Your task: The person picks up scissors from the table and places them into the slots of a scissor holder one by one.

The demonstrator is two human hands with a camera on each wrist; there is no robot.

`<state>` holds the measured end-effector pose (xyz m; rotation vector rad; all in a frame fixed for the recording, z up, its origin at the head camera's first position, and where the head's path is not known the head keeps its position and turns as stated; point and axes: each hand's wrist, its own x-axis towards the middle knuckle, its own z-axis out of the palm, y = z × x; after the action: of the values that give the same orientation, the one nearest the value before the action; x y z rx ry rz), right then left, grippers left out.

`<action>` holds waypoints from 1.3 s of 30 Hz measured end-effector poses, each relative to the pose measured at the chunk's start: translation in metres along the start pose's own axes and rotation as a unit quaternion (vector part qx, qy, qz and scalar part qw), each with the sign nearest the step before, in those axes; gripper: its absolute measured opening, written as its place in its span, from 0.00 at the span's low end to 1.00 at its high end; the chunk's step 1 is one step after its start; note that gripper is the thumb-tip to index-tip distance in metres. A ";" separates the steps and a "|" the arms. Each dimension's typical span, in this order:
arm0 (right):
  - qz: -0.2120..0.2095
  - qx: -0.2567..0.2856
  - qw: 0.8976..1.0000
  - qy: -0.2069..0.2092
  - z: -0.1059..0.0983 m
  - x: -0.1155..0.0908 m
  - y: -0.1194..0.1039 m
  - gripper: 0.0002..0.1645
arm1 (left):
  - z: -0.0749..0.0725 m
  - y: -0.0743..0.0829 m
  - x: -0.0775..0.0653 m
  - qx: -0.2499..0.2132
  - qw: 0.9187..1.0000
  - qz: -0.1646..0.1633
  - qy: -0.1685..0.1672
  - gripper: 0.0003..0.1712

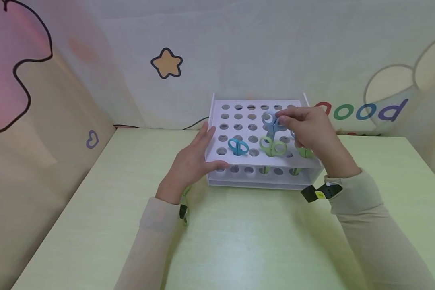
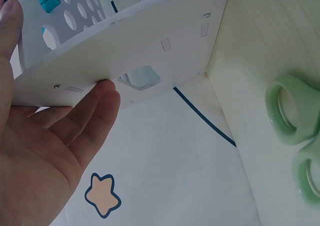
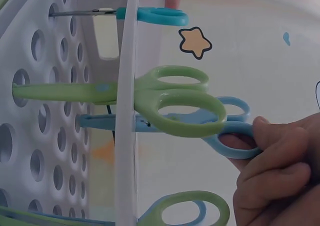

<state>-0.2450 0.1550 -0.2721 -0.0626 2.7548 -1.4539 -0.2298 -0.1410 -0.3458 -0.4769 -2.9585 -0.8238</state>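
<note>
A white two-tier rack [image 1: 238,132] with rows of round holes stands on the table. My left hand [image 1: 189,159] rests against its left side, the fingers extended along the side panel and the thumb at the front edge. My right hand [image 1: 311,128] pinches one handle loop of light-blue scissors [image 3: 235,145], whose blade points down through a hole in the top plate. Ahead of these sit green scissors [image 1: 273,147] in the front row. Teal scissors [image 1: 238,147] stand to the left, and another green pair [image 1: 305,152] with blue scissors [image 3: 201,213] behind it stands under my right hand.
On the table [image 1: 239,241] by my left wrist lie more green scissors [image 2: 294,111], mostly hidden by the arm in the head view. A printed cloth wall [image 1: 257,52] rises behind the rack, and a dark cable [image 1: 196,122] runs along the table's back edge.
</note>
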 end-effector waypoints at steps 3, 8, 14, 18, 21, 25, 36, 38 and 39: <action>0.015 -0.033 0.999 -0.023 0.000 0.002 -0.002 0.21 | 0.000 0.000 0.000 0.002 1.000 -0.002 -0.002 0.63; 0.021 -0.057 0.997 -0.044 0.002 0.004 -0.003 0.22 | -0.001 0.000 0.000 0.004 1.000 -0.003 -0.004 0.63; 0.007 -0.108 0.992 -0.063 0.005 0.005 -0.005 0.23 | -0.001 0.001 0.000 0.007 1.000 -0.004 -0.003 0.63; 0.002 -0.136 0.987 -0.080 0.007 0.006 -0.006 0.22 | -0.001 0.001 0.000 0.011 1.000 -0.007 -0.006 0.63; -0.001 -0.142 0.986 -0.092 0.008 0.006 -0.005 0.21 | 0.000 0.002 0.000 0.014 1.000 -0.009 -0.008 0.63; -0.009 -0.145 0.984 -0.105 0.010 0.008 -0.006 0.21 | -0.001 0.002 0.000 0.016 1.000 -0.013 -0.009 0.64; 0.005 -0.165 0.981 -0.105 0.011 0.007 -0.009 0.26 | -0.001 0.001 0.000 0.013 1.000 -0.011 -0.007 0.64; 0.004 -0.160 0.983 -0.091 0.009 0.005 -0.009 0.28 | -0.001 0.002 0.000 0.014 1.000 -0.011 -0.008 0.64; 0.003 -0.155 0.984 -0.083 0.008 0.004 -0.010 0.28 | -0.001 0.002 0.000 0.015 1.000 -0.011 -0.008 0.64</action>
<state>-0.2483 0.1428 -0.2680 -0.1717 2.8088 -0.9550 -0.2290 -0.1400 -0.3437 -0.4518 -2.9915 -0.7791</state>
